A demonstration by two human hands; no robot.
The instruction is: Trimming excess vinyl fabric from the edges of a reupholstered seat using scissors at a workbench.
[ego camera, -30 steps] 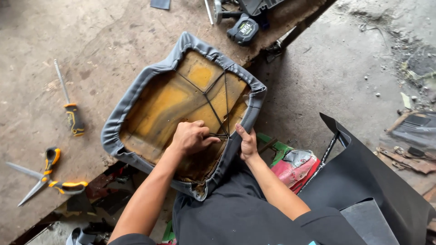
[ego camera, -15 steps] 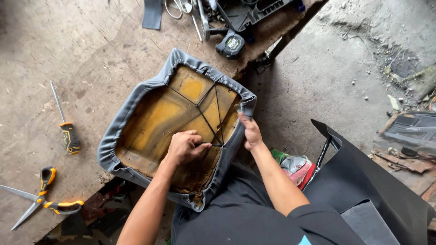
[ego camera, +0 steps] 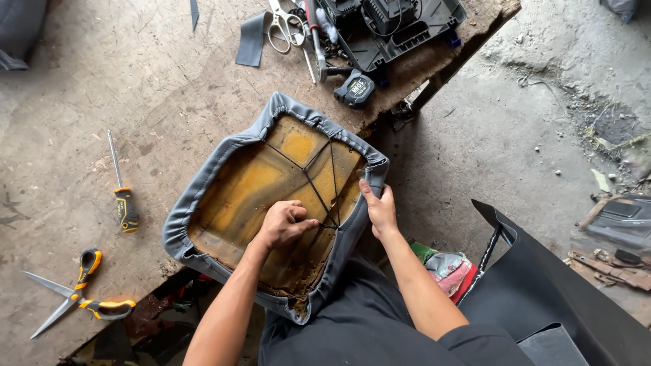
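Observation:
An upturned seat cushion (ego camera: 258, 183) of yellow foam lies on a worn workbench, with a grey cover (ego camera: 178, 224) wrapped around its rim. Dark cords (ego camera: 308, 179) cross its underside. My left hand (ego camera: 283, 224) rests on the foam near the front, fingers closed on a cord where the cords meet. My right hand (ego camera: 380, 209) grips the grey cover at the cushion's right edge.
A yellow-handled screwdriver (ego camera: 122, 196) and yellow-handled scissors (ego camera: 78, 291) lie to the left. At the back are a tape measure (ego camera: 354, 88), metal scissors (ego camera: 279, 24), a grey strip (ego camera: 249, 39) and a black tool tray (ego camera: 400, 30). Black sheet material (ego camera: 542, 285) sits right, above concrete floor.
The view has shifted so the cushion sits lower and more of the bench's back shows. My right hand slid up along the cover's right edge; the left hand stays on the cord.

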